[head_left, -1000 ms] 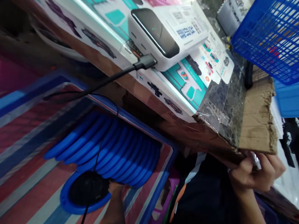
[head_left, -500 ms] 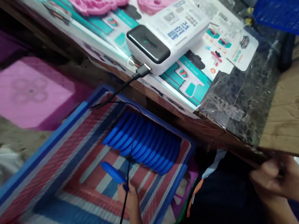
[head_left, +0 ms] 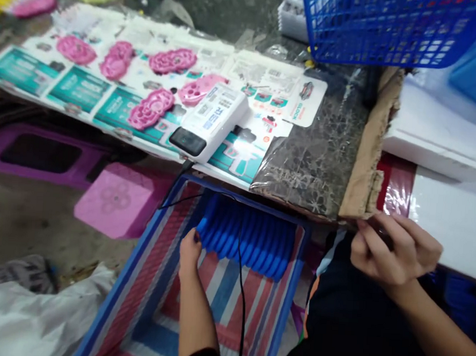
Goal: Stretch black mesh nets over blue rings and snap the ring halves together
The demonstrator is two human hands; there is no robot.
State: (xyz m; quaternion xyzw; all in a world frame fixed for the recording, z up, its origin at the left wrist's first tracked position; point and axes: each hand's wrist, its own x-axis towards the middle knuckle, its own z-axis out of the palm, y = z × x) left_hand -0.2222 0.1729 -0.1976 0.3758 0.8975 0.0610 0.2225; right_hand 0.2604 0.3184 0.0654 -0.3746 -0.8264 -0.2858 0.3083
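Observation:
A row of blue round rings or discs (head_left: 250,243) stands on edge at the far end of a blue-rimmed crate (head_left: 131,268) with a red, white and blue striped lining. My left hand (head_left: 190,250) is closed at the row's left end, on a blue disc lined up with the others; its fingertips are partly hidden. My right hand (head_left: 397,249) has its fingers curled against the torn corner of a cardboard piece (head_left: 363,169) at the table's front edge. A black cable (head_left: 241,285) hangs over the crate.
On the table lie a white power bank (head_left: 213,120), several pink moulded pieces (head_left: 151,108) and printed card sheets (head_left: 84,96). A blue basket (head_left: 375,36) stands at the back right, above white boxes (head_left: 437,142). A pink stool (head_left: 115,200) and white sacking (head_left: 52,306) are at left.
My left hand has carried the loose blue disc up to the left end of the row. My right hand remains at the cardboard corner. The view has shifted, showing more of the table.

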